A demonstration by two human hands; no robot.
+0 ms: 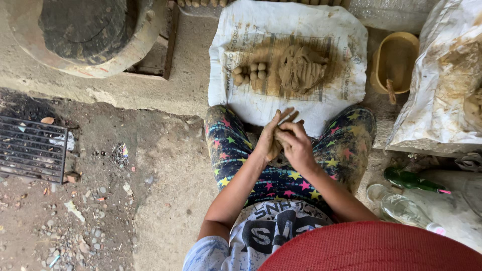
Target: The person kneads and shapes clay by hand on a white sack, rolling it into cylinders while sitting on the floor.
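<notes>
step in hand, as judged: rolling a small piece of clay [277,143] between the palms, above the lap.

left hand [268,140]: flat, fingers straight and pointing up-frame toward the sack, palm pressed against the clay. right hand [297,146]: fingers curled over the clay from the other side. both hands closed on the one piece, clay-smeared. only a sliver of the piece shows between the palms.

position: clay sits between the two hands, over the knees, just below the near edge of the white woven sack [346,30] spread on the concrete.

orientation: long axis cannot be read for certain; the visible part looks to run along the left palm, roughly up-frame and slightly right.

on the sack: a large kneaded clay lump [302,66] at centre, and to its left a cluster of small rolled clay pieces [249,73], touching one another.

next move, judged: it calls for even pressure from both palms so the piece rounds without flattening.

nearby: yellow tub [396,57] right of the sack; green glass bottle [411,179] lying by the right knee.
</notes>
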